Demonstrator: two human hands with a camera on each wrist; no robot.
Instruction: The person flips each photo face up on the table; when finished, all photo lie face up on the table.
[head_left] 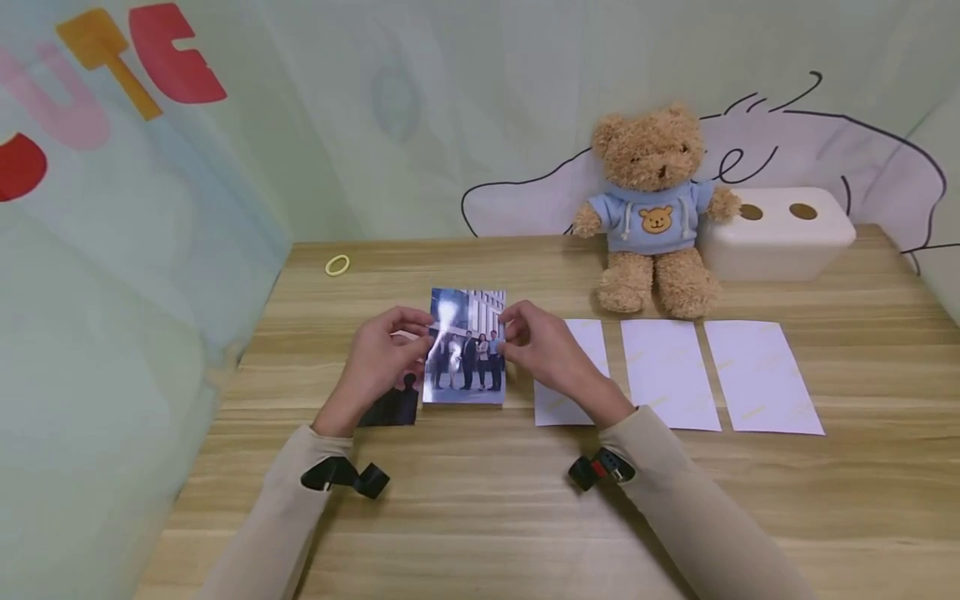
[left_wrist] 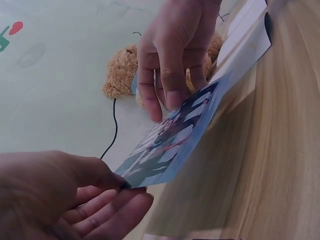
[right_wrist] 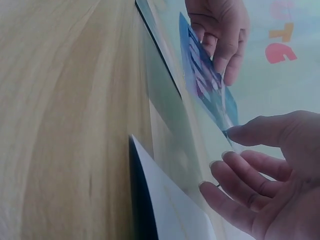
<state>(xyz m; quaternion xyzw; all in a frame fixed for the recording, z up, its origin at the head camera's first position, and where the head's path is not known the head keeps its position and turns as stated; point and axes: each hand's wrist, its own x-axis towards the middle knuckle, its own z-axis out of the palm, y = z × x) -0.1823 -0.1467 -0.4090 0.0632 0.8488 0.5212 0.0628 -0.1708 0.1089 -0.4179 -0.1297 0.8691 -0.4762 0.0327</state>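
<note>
photo (head_left: 467, 367): above table (head_left: 480, 508) | print (head_left: 393, 407): left, apparently on table | sheets (head_left: 670, 375): right | bear (head_left: 652, 196): behind sheets

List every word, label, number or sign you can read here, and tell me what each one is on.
"UTE": large coloured letters on the left wall; a red shape beside the U is cut off by the head view's edge.
White sheets: yellowish marks, too faint to read.
Photo: no readable text.

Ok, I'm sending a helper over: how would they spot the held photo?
On the wooden table, look left of the teddy bear. There, the left hand and right hand hold the photo. Unlike the dark picture beside it, this one shows people standing before a building.
</note>
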